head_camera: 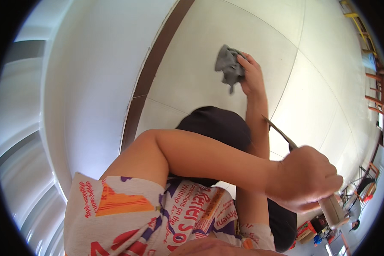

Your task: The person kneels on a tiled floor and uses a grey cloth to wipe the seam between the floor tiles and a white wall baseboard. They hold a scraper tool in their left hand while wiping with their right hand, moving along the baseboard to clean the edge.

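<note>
My left arm crosses in front of my body, and my left hand (307, 179) is closed in a fist around a hand tool. Its beige handle (332, 213) comes out at the thumb side, and a thin metal blade (280, 132) points up and left, passing over my right forearm in the view. Whether it is a knife or a scraper seen edge-on, I cannot tell. Farther ahead, my right hand (253, 71) grips a crumpled grey cloth (231, 65) over the cream tiled floor (192, 60). Whether the cloth touches the tiles is unclear.
A brown border strip (161, 51) runs along the foot of a white wall (96, 80) on my left. My dark-clothed knee (214, 124) is below the cloth. Wooden chairs (376, 91) stand at the far right; boxes (307, 232) and a seated person (354, 209) are lower right.
</note>
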Demonstrator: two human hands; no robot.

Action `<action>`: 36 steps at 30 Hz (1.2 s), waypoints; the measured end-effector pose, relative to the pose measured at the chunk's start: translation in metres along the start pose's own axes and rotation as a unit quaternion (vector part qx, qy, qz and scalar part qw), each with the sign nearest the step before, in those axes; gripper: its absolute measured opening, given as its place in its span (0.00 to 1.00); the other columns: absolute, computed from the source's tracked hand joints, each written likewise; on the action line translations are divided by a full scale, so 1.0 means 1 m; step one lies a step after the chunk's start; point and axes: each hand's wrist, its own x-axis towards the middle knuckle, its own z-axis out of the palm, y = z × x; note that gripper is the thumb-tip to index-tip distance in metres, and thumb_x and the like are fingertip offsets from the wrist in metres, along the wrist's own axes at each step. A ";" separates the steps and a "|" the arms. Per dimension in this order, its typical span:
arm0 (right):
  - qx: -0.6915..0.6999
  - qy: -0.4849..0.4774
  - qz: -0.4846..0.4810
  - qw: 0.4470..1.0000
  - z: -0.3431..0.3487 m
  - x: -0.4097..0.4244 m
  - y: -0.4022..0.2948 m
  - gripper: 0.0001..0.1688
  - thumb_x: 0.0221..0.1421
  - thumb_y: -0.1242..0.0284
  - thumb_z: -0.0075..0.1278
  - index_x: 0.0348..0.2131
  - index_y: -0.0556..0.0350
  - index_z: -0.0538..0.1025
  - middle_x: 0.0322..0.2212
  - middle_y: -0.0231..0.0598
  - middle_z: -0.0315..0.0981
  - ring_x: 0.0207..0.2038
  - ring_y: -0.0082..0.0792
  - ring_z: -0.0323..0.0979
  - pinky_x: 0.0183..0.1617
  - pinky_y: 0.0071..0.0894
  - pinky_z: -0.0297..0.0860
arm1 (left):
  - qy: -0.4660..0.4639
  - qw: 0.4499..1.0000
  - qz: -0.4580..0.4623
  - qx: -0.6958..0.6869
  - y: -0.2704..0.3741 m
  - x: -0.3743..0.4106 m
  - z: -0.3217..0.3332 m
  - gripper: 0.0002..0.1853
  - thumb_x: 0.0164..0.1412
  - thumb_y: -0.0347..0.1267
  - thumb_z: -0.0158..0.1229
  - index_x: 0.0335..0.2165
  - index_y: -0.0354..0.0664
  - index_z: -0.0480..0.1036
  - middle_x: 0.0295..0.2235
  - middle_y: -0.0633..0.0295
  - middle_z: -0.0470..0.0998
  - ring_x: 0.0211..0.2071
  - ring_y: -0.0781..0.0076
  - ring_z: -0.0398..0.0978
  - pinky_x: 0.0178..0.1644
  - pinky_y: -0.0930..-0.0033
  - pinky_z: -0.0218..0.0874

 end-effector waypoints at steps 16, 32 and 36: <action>0.017 -0.046 -0.034 0.998 0.197 0.060 0.208 0.28 0.69 0.65 0.33 0.62 0.65 0.59 0.58 0.47 0.59 0.61 0.40 0.55 0.66 0.37 0.52 | -0.044 0.953 -0.153 0.259 -0.021 -0.013 -0.112 0.17 0.49 0.24 0.68 0.17 0.38 0.65 0.10 0.60 0.62 0.10 0.61 0.61 0.15 0.64 0.47; -0.192 -0.070 -0.282 0.937 0.199 0.103 0.194 0.46 0.45 0.91 0.35 0.66 0.62 0.53 0.66 0.57 0.48 0.69 0.50 0.47 0.71 0.35 0.46 | -0.181 0.908 -0.143 0.350 -0.025 -0.063 -0.133 0.19 0.48 0.24 0.68 0.15 0.41 0.63 0.12 0.61 0.62 0.12 0.62 0.62 0.15 0.64 0.48; -0.191 -0.043 -0.292 0.936 0.166 0.129 0.190 0.48 0.44 0.91 0.33 0.66 0.59 0.54 0.66 0.54 0.50 0.69 0.48 0.49 0.71 0.33 0.46 | -0.211 0.912 -0.173 0.305 -0.018 -0.069 -0.128 0.20 0.48 0.25 0.69 0.15 0.42 0.62 0.11 0.61 0.61 0.11 0.63 0.61 0.15 0.64 0.48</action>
